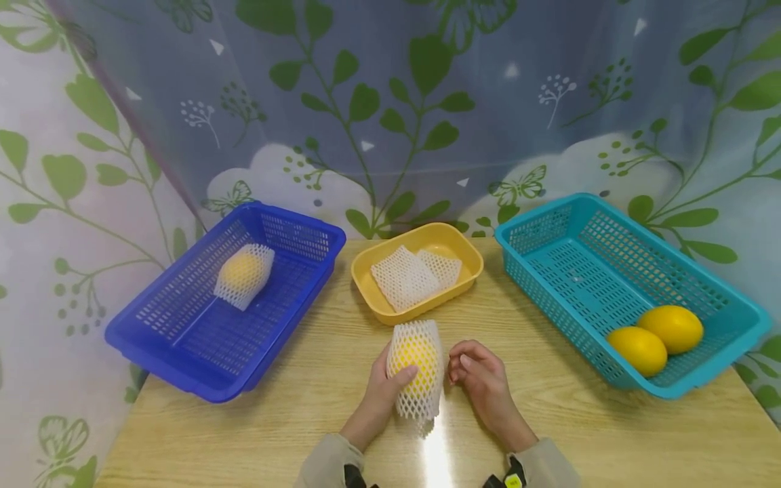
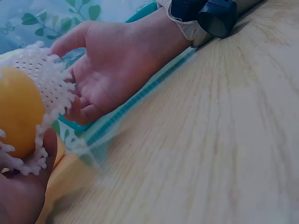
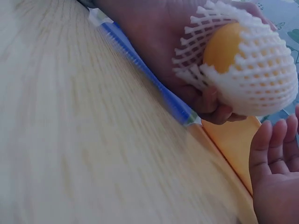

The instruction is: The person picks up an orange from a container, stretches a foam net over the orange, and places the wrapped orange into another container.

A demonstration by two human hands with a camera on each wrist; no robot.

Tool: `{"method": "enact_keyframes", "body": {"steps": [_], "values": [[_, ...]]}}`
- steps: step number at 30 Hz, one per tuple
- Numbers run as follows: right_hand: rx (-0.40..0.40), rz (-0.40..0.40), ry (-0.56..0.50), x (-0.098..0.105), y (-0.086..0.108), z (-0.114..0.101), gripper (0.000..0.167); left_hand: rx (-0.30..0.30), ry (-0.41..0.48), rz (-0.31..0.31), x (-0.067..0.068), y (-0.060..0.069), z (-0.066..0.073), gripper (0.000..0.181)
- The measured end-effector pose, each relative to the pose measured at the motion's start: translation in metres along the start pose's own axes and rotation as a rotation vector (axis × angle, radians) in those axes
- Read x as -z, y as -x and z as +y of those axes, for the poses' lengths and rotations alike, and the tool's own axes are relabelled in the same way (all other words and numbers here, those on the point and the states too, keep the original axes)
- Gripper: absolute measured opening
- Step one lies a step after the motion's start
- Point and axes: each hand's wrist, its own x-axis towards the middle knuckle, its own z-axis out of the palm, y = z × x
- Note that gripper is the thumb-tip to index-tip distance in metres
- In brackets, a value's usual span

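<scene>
A yellow fruit in a white foam net [image 1: 417, 366] is gripped by the left hand [image 1: 384, 393], its thumb lying across the front. In the right wrist view the net [image 3: 266, 70] wraps the fruit [image 3: 223, 47], part of which shows bare at the net's open end, with left fingers curled beneath. Just right of the net, apart from it in the head view, the right hand [image 1: 485, 393] is held with relaxed, slightly bent fingers and nothing in them. The left wrist view shows the right hand [image 2: 112, 65] close by the net's edge [image 2: 53, 81].
A yellow tray [image 1: 378, 313] behind the hands holds flat white foam nets [image 1: 405, 278]. At left, a blue basket [image 1: 183, 386] contains one netted fruit [image 1: 244, 272]. The teal basket [image 1: 537, 298] at right holds two bare yellow fruits [image 1: 671, 329]. A patterned cloth hangs behind.
</scene>
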Motion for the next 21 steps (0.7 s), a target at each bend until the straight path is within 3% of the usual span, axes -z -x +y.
{"method": "enact_keyframes", "body": {"steps": [4,9,16,21], "values": [[-0.011,0.016,0.014,-0.001,0.000,0.001,0.030,0.052,0.080,0.026,0.001,0.001,0.008,0.064],[-0.003,0.027,0.041,-0.002,-0.001,0.000,0.026,0.067,0.199,0.026,0.000,0.001,0.024,0.063],[-0.021,0.065,0.076,-0.002,-0.001,-0.002,0.022,0.139,0.360,-0.003,0.001,0.013,0.055,0.078],[-0.019,0.079,0.088,-0.001,-0.001,-0.001,0.021,0.142,0.535,-0.006,0.006,0.022,0.082,0.087]]}}
